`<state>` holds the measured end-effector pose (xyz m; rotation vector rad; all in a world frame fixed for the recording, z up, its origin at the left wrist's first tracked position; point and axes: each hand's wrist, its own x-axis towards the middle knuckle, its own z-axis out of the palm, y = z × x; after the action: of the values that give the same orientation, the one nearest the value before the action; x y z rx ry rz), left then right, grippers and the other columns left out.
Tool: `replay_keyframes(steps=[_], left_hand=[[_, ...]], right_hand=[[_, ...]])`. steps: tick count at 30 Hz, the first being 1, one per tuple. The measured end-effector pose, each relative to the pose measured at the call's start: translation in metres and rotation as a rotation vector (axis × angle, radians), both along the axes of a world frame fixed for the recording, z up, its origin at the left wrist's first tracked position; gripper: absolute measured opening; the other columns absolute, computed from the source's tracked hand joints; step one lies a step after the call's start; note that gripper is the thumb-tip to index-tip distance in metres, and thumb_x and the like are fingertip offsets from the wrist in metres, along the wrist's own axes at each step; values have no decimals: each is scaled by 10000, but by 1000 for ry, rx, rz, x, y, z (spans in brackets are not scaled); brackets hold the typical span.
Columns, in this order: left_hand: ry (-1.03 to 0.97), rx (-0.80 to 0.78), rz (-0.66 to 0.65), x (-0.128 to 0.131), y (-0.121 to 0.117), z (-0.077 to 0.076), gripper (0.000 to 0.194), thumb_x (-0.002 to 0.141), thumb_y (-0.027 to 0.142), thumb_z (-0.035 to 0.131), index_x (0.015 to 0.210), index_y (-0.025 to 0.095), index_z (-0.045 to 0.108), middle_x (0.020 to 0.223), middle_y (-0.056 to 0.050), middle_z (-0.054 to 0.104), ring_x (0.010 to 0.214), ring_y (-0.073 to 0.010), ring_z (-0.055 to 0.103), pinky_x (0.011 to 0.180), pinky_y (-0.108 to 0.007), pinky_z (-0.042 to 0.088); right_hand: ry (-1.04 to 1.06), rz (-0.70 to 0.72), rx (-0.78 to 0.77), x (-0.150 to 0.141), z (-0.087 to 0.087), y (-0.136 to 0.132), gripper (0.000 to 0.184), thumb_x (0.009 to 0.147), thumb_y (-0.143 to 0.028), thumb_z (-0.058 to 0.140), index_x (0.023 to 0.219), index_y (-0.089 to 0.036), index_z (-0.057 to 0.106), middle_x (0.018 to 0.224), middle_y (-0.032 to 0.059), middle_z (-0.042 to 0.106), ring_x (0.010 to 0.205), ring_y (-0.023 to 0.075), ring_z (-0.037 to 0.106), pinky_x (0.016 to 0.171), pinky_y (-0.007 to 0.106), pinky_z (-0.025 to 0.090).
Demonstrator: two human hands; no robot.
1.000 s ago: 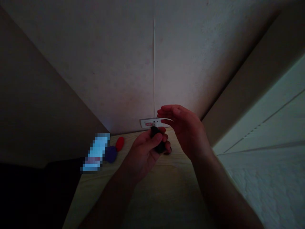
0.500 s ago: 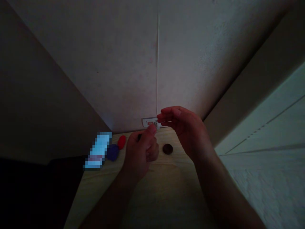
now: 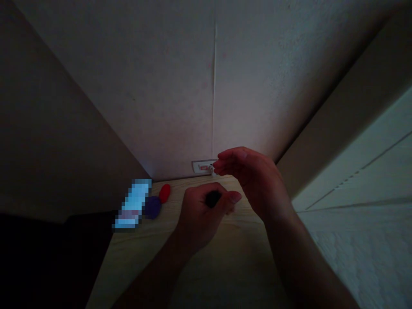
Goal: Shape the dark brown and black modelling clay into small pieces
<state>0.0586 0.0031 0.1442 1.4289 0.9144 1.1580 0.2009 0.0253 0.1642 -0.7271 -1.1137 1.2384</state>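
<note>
The scene is dim. My left hand (image 3: 201, 212) hovers low over the wooden floor (image 3: 206, 266), fingers curled around a small dark object (image 3: 212, 198). My right hand (image 3: 249, 176) is raised just beside it, fingers together and slightly bent, fingertips close to a small white piece (image 3: 213, 170) in front of the white wall socket (image 3: 203, 165). Whether the right fingers hold that piece I cannot make out.
A red disc (image 3: 165, 192) and a purple disc (image 3: 152, 207) lie on the floor at the left, beside a blurred-out bright patch (image 3: 132, 204). A wall stands ahead, a dark surface to the left, and a pale panelled door (image 3: 360, 189) to the right.
My left hand moved right and down over the spot where a dark disc lay on the floor; that disc is now covered. My right hand stayed almost still by the socket.
</note>
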Motion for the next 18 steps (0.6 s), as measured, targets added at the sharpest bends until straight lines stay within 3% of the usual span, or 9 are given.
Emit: replay_keyframes(steps=[7, 12, 16, 18], left_hand=[[-50, -42, 27, 1, 0, -6, 429, 792, 404, 819, 500, 197, 581, 386, 47, 475, 356, -85, 394, 416, -236, 301], [-94, 59, -92, -1, 1, -5, 549, 655, 411, 901, 443, 179, 452, 432, 55, 409, 428, -63, 323, 419, -223, 233], [-198, -71, -7, -4, 4, -13, 530, 796, 432, 796, 461, 180, 472, 420, 69, 349, 403, -52, 264, 408, -220, 207], [-361, -175, -60, -5, 7, -13, 594, 825, 492, 748, 434, 191, 418, 378, 82, 285, 348, -41, 201, 372, -219, 173]], right_hand=[[25, 10, 14, 1, -1, 0, 238, 957, -374, 628, 915, -214, 799, 865, 42, 798, 825, 195, 738, 821, 342, 572], [53, 22, 24, 2, 0, -1, 229, 959, -339, 632, 914, -192, 802, 864, 43, 799, 831, 187, 743, 828, 321, 572], [45, 15, 19, 2, 1, -2, 238, 957, -352, 631, 916, -190, 801, 865, 50, 798, 830, 193, 743, 826, 332, 578], [31, 12, 17, 2, 1, -2, 242, 956, -364, 632, 912, -197, 801, 863, 51, 798, 831, 198, 743, 829, 343, 582]])
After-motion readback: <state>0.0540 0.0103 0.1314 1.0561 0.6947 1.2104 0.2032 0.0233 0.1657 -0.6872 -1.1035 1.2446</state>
